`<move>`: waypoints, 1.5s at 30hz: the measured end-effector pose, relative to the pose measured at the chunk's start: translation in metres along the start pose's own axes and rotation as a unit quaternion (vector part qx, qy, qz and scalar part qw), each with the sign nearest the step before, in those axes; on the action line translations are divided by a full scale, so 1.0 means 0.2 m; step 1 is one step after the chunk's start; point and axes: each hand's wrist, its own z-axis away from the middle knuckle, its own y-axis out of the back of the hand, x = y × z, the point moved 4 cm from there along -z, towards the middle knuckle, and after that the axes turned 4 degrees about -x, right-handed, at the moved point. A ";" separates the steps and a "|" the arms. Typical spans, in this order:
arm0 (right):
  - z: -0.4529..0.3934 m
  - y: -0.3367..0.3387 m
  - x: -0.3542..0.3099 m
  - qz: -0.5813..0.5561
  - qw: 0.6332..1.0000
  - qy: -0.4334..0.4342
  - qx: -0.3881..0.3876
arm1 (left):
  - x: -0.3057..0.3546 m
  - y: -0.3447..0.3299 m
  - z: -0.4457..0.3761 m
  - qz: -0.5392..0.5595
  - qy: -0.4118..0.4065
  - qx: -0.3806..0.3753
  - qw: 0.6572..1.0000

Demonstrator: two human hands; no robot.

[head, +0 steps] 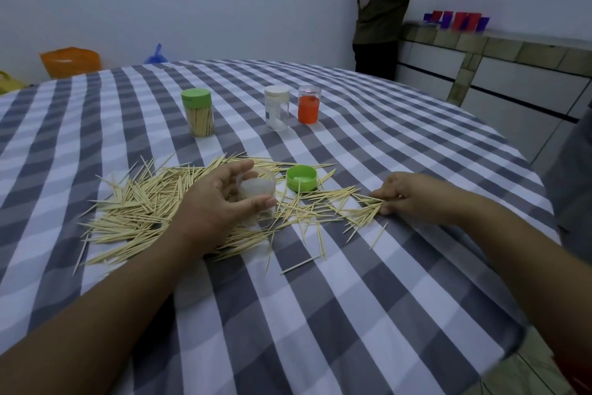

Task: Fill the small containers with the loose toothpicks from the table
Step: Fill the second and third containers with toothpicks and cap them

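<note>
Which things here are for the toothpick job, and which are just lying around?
For the job: loose toothpicks; clear container in left hand; right hand; green lid; green-lidded jar; white-lidded jar; orange jar.
Lying about: orange bag; coloured cups.

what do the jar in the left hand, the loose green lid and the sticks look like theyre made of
Jar gripped by the left hand: clear plastic, probably; fingers show through its glossy wall.
Green lid: opaque moulded plastic, smooth, slight sheen.
Toothpicks: pale wood or bamboo, matte, pointed ends.
</note>
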 end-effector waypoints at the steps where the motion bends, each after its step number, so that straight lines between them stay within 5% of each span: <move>1: -0.01 0.00 -0.01 -0.012 1.000 0.007 0.016 | 0.00 0.00 0.00 0.000 0.001 0.000 1.000; 10: -0.11 -0.04 -0.22 -0.027 0.995 0.075 0.064 | -0.01 0.01 0.00 0.001 0.002 -0.003 1.000; 22: 0.08 0.02 -0.03 -0.175 0.979 0.039 -0.094 | -0.01 0.01 0.00 0.002 0.007 -0.005 1.000; 37: -0.04 -0.07 -0.15 -0.133 0.982 0.081 0.106 | -0.02 0.01 0.00 -0.002 0.004 0.000 1.000; 41: -0.01 0.00 -0.09 -0.219 0.972 0.029 0.081 | -0.02 0.01 0.00 -0.001 0.004 -0.001 1.000; 45: 0.02 0.03 0.01 -0.135 0.989 -0.034 0.056 | -0.02 0.01 0.00 0.004 0.004 -0.001 1.000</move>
